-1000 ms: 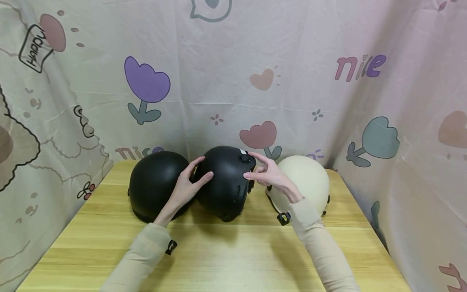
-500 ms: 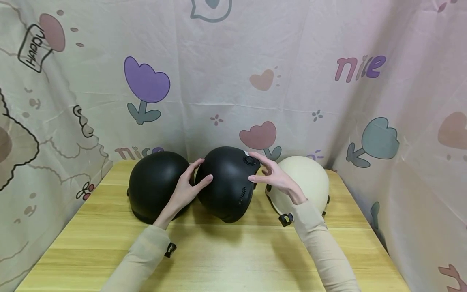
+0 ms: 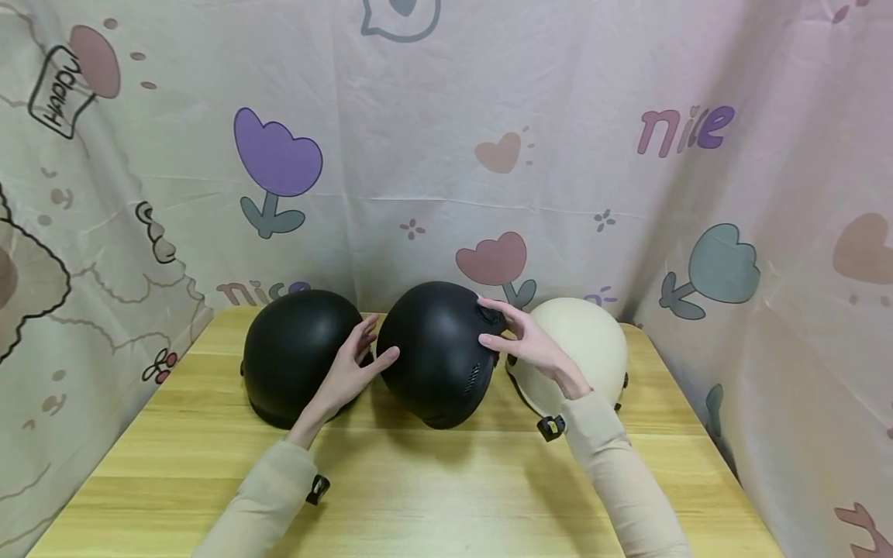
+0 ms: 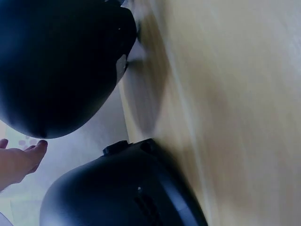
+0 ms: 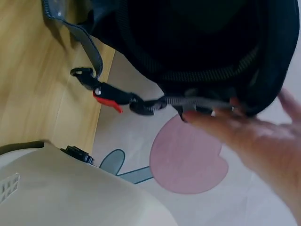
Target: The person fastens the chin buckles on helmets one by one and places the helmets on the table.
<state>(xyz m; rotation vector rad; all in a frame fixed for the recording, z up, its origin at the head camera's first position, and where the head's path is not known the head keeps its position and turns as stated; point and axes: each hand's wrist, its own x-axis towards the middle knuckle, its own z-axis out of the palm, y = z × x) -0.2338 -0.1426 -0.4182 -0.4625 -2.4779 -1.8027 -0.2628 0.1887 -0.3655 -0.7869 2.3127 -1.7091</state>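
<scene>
Middle helmet (image 3: 432, 356): black, sitting tilted here over the desk (image 3: 446, 504), right between my left helmet (image 3: 296, 349) and the cream helmet (image 3: 586, 341).
Pointing: opening turned right, toward the cream one, smooth dome facing left and me; outline nearly round, so the long axis is hard to call.
Right grip (image 3: 530, 341): I'm holding that right-hand rim!
Left grip (image 3: 352, 368): loose, grasping nothing, thumb right by the shell; whether it touches, I can't tell.
Strap (image 5: 91, 54): hanging from the opening, red tab (image 5: 107, 102) showing.
</scene>
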